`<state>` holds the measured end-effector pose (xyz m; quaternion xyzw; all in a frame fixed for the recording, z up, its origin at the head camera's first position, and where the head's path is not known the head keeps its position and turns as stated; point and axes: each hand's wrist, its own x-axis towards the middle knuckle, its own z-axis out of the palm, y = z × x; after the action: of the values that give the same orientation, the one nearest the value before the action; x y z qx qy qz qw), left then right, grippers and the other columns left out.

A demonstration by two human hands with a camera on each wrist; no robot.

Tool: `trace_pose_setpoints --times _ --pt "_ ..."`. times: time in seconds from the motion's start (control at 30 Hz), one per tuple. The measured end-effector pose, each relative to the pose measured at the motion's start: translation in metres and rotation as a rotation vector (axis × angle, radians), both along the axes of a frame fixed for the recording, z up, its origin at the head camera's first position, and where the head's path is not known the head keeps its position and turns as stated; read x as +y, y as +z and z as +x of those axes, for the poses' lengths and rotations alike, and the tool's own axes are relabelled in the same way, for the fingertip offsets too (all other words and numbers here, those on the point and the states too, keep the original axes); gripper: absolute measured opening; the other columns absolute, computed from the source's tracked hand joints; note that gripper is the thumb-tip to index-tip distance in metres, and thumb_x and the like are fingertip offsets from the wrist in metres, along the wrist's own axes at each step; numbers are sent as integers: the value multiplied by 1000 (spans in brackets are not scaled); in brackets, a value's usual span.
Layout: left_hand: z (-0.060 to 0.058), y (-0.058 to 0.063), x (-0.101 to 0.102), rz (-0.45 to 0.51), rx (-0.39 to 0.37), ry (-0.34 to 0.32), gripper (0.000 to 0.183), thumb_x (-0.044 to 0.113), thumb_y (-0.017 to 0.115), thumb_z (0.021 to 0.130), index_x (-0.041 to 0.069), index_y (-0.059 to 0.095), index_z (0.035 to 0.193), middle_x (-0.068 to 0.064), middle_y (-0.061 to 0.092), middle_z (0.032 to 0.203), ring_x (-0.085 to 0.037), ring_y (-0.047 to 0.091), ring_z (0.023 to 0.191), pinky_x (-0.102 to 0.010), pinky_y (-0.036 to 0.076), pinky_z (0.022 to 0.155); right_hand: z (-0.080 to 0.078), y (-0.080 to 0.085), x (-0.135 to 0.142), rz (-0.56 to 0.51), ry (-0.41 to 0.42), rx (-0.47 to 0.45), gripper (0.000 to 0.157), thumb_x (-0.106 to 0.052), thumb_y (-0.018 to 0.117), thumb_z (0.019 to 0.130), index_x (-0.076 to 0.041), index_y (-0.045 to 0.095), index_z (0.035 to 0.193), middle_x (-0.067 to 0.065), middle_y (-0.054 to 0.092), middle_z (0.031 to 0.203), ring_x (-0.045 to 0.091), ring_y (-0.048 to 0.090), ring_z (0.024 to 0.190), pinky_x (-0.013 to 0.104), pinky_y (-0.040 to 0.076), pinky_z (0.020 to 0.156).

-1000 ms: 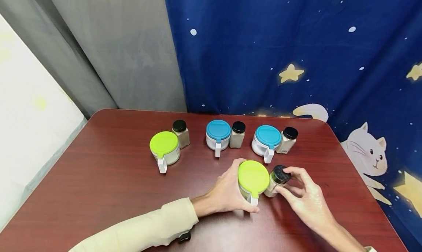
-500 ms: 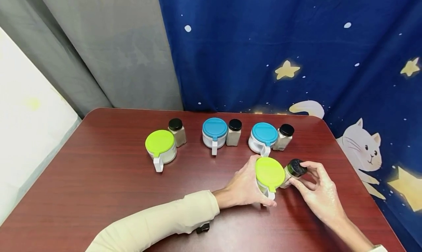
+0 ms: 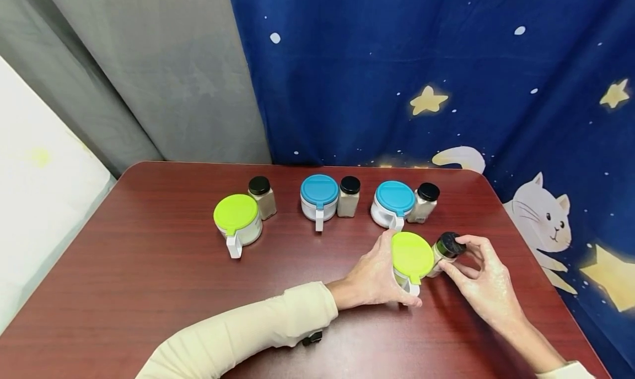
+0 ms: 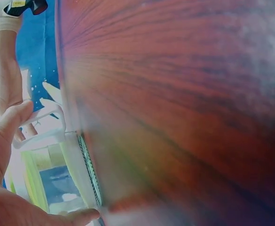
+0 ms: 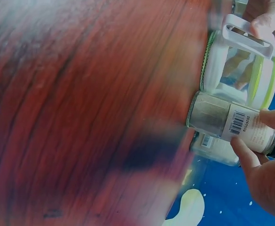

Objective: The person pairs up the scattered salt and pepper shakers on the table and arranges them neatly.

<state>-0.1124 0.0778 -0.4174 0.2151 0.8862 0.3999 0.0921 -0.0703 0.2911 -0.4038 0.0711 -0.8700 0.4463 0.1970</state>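
Observation:
My left hand [image 3: 372,274] grips a seasoning jar [image 3: 412,255] with a lime green lid, clear body and white handle, its thumb at the handle. In the left wrist view the fingers spread along the jar's side [image 4: 59,181]. My right hand [image 3: 488,285] pinches a small glass spice bottle [image 3: 441,253] by its black cap and label, right beside the jar. The right wrist view shows the bottle's barcode label [image 5: 243,123] and its base close to the tabletop. Both containers stand nearly upright, side by side, in front of the right-hand blue-lidded jar [image 3: 394,198].
Behind, on the red-brown table [image 3: 149,269], stand a green-lidded jar [image 3: 236,216], another blue-lidded jar [image 3: 319,194], and three black-capped spice bottles, the left one [image 3: 263,197] beside the green lid. A grey curtain [image 3: 198,81] and a blue star-patterned curtain [image 3: 337,92] hang behind the table.
Both hands have carried the green-lidded jar and the spice bottle to the right and slightly toward the back of the table. The containers behind keep their places; the head view has shifted slightly.

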Motion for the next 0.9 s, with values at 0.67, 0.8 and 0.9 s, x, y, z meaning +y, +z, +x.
trace_pose_setpoints --times 0.67,0.8,0.9 --pt "19 31 -71 46 112 -118 122 40 94 67 10 18 158 -11 27 156 -23 38 139 -36 38 110 29 40 -54 278 157 539 51 -37 58 101 10 62 119 24 60 132 32 54 128 27 33 112" --pt "30 36 -127 106 257 -129 97 30 90 74 11 35 151 -5 31 156 -18 40 138 -39 40 109 41 45 -104 244 347 568 41 -28 55 104 9 64 120 25 61 128 33 57 122 27 35 110" --pt "34 39 -178 161 393 -64 84 23 89 76 13 44 146 -1 34 156 -19 40 139 -37 40 109 42 37 -138 214 460 497 39 -24 53 105 4 60 130 19 59 134 31 58 122 27 36 109"
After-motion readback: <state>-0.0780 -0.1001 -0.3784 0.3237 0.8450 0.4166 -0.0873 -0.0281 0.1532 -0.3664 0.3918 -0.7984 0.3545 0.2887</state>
